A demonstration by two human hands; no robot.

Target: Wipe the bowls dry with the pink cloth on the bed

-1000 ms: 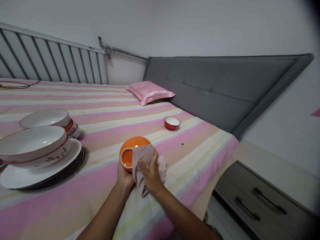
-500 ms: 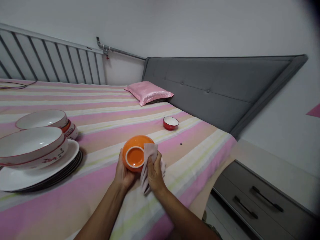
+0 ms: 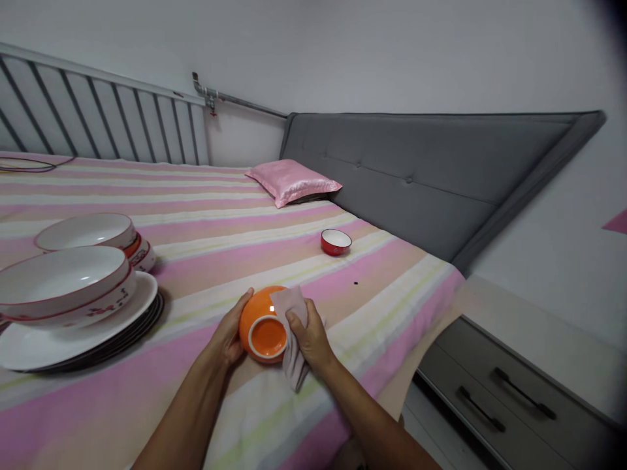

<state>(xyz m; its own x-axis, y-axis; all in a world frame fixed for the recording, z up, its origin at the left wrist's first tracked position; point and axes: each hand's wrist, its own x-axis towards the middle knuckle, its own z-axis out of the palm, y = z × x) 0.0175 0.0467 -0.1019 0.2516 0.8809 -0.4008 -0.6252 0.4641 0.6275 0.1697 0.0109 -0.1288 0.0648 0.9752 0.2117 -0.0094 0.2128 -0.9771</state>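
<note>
Noted: the orange bowl (image 3: pixel 263 323) is tipped low over the striped bed (image 3: pixel 196 261), foot ring toward the person, between 2 hands. The left hand (image 3: pixel 229 331) cups its left flank. The right hand (image 3: pixel 308 336) pinches a cloth (image 3: pixel 290 304) against its right flank.

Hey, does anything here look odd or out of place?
Crockery on a bed is unusual: stacked plates, a small red bowl alone near the headboard, the orange bowl held tipped sideways. A dark speck marks the sheet. Nothing looks broken.
</note>
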